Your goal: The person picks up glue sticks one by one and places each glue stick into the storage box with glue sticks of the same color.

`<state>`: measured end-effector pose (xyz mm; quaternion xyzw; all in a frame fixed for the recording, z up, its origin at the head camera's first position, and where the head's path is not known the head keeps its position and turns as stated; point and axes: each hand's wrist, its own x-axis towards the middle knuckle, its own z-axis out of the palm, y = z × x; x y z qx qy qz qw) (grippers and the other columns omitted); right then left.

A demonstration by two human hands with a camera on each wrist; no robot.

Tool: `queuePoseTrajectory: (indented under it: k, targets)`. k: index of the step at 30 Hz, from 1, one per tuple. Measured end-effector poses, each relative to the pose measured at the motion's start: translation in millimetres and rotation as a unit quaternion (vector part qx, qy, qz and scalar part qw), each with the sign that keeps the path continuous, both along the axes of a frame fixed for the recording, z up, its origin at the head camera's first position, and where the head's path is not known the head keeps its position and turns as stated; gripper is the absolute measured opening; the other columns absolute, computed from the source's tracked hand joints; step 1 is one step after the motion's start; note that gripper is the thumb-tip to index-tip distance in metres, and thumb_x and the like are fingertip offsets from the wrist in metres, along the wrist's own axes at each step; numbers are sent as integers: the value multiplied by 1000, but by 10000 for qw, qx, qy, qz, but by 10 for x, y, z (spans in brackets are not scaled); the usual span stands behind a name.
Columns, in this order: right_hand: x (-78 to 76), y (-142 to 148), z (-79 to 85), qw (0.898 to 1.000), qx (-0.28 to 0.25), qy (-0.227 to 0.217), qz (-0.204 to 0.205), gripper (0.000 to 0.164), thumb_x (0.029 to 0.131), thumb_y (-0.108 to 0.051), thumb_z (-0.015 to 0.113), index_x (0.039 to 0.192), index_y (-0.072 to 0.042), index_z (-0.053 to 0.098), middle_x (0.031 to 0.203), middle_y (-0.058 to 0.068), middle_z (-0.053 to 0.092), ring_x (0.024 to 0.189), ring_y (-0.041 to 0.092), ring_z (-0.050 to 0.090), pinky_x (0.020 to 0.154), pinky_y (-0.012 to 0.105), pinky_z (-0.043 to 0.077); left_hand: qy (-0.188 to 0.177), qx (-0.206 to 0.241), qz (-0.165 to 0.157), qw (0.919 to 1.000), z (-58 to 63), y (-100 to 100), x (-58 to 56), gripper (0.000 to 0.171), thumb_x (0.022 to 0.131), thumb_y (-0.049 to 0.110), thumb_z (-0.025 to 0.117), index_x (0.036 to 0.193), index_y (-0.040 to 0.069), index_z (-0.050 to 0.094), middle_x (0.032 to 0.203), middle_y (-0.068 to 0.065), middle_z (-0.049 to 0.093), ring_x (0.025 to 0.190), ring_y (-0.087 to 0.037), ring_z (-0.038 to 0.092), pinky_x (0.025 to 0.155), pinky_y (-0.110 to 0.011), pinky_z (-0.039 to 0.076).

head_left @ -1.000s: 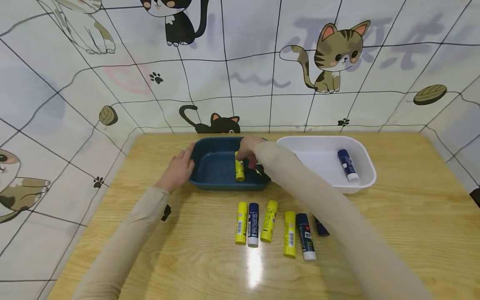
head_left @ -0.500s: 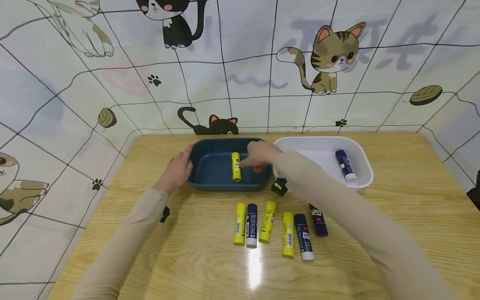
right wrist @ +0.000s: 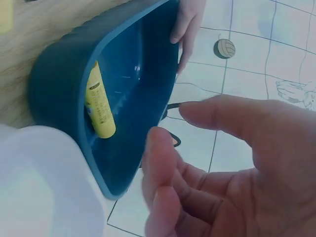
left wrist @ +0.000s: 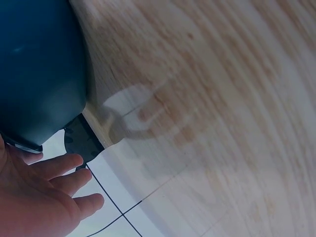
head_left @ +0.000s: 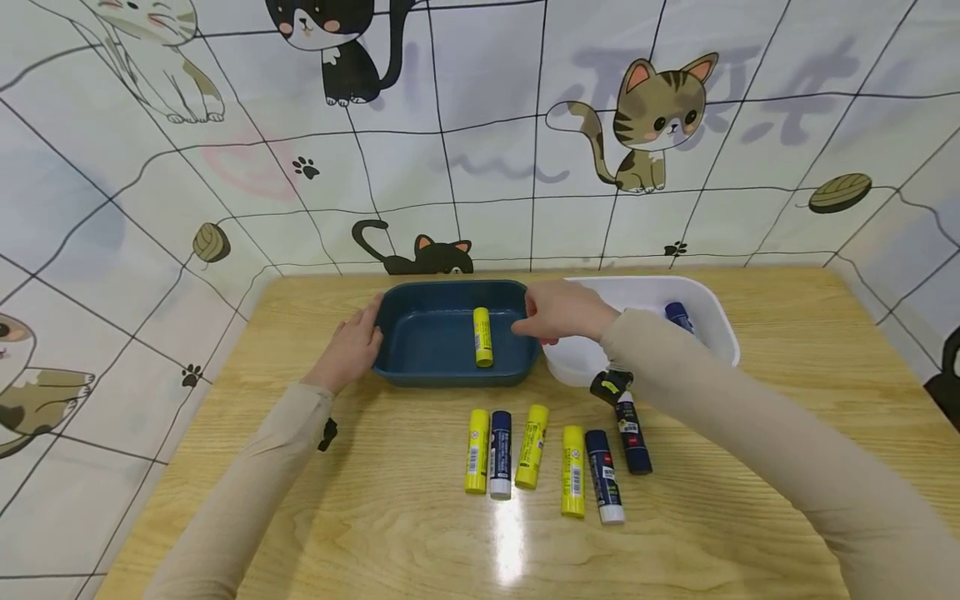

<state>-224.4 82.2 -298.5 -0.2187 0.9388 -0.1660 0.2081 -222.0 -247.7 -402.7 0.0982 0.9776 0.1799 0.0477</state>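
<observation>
My left hand point(head_left: 349, 347) rests its extended fingers against the left end of a dark blue basin point(head_left: 454, 377). In that basin lies a yellow glue stick point(head_left: 483, 337), also visible in the right wrist view as a yellow tube point(right wrist: 100, 104). My right hand point(head_left: 568, 310) hovers over the adjoining ends of the blue basin and a white basin point(head_left: 722, 327). Its thumb and fingers are apart with nothing between them. A navy glue stick point(head_left: 678, 316) is in the white basin, partly hidden by my right sleeve.
In front of the basins, yellow glue sticks point(head_left: 476, 451) and navy glue sticks point(head_left: 501, 455) lie on the wooden table point(head_left: 390, 517). One navy glue stick point(head_left: 633, 435) sits near my right wrist. A cat-patterned cloth point(head_left: 495, 167) rises behind the table.
My right hand has let go of the yellow glue stick in the blue basin and moved right, toward the white basin. The stick has rolled slightly right. My left hand has stayed put.
</observation>
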Motion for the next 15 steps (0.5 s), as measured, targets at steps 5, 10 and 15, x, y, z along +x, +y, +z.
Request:
queuePoseTrajectory:
  k: [5,10,15]
  targets:
    - [121,195,-8,9987,-291,418,-22,24,91,-28,63,77,-9,60,62,1,59,55,17,54,50,29,38,-29,61,41,10000,-45,-14,12,57,103,12,30,155,3,10,149,-31,29,137,-47,24,110,-61,14]
    - [276,445,-48,9963,-366,749,-186,20,89,-26,64,81,-9,59,65,1,55,54,17,49,49,29,36,13,54,-7,10000,-55,-22,5,57,103,12,31,154,2,11,148,-31,31,136,-48,26,109,-62,15]
    - [413,686,-112,9945,-365,909,-360,19,88,-25,65,84,-7,60,68,1,58,55,16,49,50,29,37,47,58,-26,10000,-34,-29,-19,57,103,12,31,154,2,11,148,-32,30,136,-49,25,109,-62,15]
